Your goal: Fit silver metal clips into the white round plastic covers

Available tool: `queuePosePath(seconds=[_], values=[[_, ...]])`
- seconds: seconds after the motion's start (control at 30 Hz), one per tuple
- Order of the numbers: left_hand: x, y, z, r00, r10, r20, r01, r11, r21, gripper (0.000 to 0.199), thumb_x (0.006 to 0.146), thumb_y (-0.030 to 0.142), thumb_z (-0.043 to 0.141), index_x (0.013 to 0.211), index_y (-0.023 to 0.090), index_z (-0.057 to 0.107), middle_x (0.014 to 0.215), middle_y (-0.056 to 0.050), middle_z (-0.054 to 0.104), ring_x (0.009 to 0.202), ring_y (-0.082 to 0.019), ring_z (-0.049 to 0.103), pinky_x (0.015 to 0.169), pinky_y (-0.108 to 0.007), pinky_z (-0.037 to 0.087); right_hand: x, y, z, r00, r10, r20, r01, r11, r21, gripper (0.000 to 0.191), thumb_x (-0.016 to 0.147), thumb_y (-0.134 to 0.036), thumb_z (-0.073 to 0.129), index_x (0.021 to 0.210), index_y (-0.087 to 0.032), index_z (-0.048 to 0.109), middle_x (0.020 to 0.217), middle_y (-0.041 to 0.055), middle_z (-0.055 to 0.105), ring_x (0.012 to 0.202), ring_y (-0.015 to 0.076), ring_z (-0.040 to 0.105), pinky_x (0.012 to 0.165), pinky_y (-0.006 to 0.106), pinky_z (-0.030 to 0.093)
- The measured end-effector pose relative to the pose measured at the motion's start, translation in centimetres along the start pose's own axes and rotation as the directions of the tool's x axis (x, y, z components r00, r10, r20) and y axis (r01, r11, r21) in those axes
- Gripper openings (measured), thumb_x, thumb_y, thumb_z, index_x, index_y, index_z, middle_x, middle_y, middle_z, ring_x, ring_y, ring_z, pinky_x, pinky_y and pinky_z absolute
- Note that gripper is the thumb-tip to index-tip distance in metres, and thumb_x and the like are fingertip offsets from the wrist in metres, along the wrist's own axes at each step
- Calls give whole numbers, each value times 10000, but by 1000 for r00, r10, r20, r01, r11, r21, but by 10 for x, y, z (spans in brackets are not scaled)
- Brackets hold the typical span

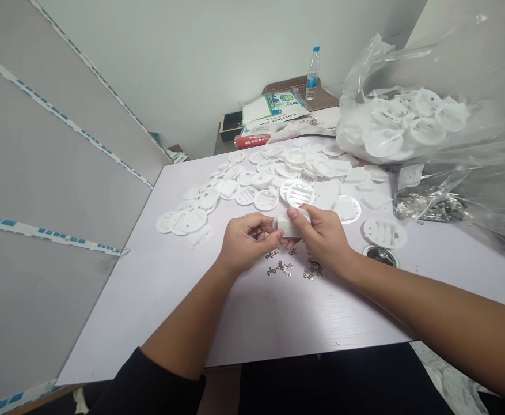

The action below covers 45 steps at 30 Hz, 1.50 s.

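White tabletop (pixel 157 300), pale wall (pixel 183 57), grey partition (pixel 53 184), left grip (pixel 246 242) and right grip (pixel 326 235) clasping white piece (pixel 285 225)

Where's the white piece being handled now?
The white piece is just right of centre in the head view, held in the left hand and right hand, with the pile of white parts beyond and loose metal pieces nearer.

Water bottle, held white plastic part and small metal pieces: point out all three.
Water bottle (pixel 312 82), head view: on its blue label.
White plastic part (pixel 287 227), head view: on its exposed side.
Small metal pieces (pixel 287 268), head view: on one piece of a cluster.
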<state>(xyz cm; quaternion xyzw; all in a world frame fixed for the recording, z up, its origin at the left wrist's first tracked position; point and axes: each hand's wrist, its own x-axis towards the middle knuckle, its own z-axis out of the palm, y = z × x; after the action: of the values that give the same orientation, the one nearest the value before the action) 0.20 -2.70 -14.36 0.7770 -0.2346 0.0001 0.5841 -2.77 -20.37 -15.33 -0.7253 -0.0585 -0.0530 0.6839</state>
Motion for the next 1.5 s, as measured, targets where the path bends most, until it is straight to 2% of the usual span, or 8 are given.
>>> queuePosePath(seconds=[0.2,0.37,0.5,0.7,1.2,1.3,1.4,1.5], values=[[2,-1,-2,995,99,17,-100,988,120,100,788,248,723,830,170,768,683,-6,641,558,-82,464,523,-232,411,1,3,-2,999,-20,42,20,1000,-3,488,912,-684,586,745,-226,566,667,20,706,580,207,730,517,308,528],[8,-7,-7,998,-10,-57,22,977,213,238,848,363,722,1001,184,755,860,-38,701,564,-81,434,552,-260,409,14,1,-15,988,-146,-51,137,980,-147,451,954,-635,559,817,-209,615,751,30,694,703,206,736,619,324,511],[9,-4,-16,982,-34,185,-29,944,328,119,867,287,706,918,197,765,855,-32,692,649,-101,523,624,-265,446,23,4,-21,967,-209,-143,179,963,-200,349,956,-551,584,895,-209,609,871,42,690,804,205,700,673,343,494],[5,9,-25,797,-138,587,-110,924,367,101,876,223,715,944,238,787,929,-22,700,844,-151,658,786,-295,515,25,14,-17,946,-304,-114,264,924,-276,203,855,-378,687,894,-219,566,964,51,657,941,223,632,789,385,509],[0,10,-18,734,-222,642,-122,887,445,66,880,155,629,860,210,661,953,-1,696,855,-158,630,756,-290,482,27,21,-16,938,-343,-47,313,898,-310,187,785,-269,694,910,-230,560,959,46,654,944,234,631,847,426,528],[3,14,-26,789,-175,589,-17,952,306,28,890,209,633,863,204,632,867,-8,679,747,-138,594,687,-273,473,27,23,-18,922,-385,-37,353,877,-325,211,773,-242,706,934,-232,571,970,45,658,947,235,638,843,419,531],[7,14,-33,937,-93,335,41,986,159,154,893,327,675,844,198,606,767,0,610,633,-109,507,598,-251,426,27,25,-19,888,-461,8,435,832,-344,287,745,-212,726,991,-239,580,993,43,662,955,236,646,832,407,541],[9,9,-31,992,-74,101,69,996,54,255,863,413,726,835,194,598,733,12,556,539,-75,400,502,-234,346,26,25,-19,807,-578,120,576,727,-373,353,749,-198,734,1065,-250,585,1035,51,666,983,244,650,825,401,551]])
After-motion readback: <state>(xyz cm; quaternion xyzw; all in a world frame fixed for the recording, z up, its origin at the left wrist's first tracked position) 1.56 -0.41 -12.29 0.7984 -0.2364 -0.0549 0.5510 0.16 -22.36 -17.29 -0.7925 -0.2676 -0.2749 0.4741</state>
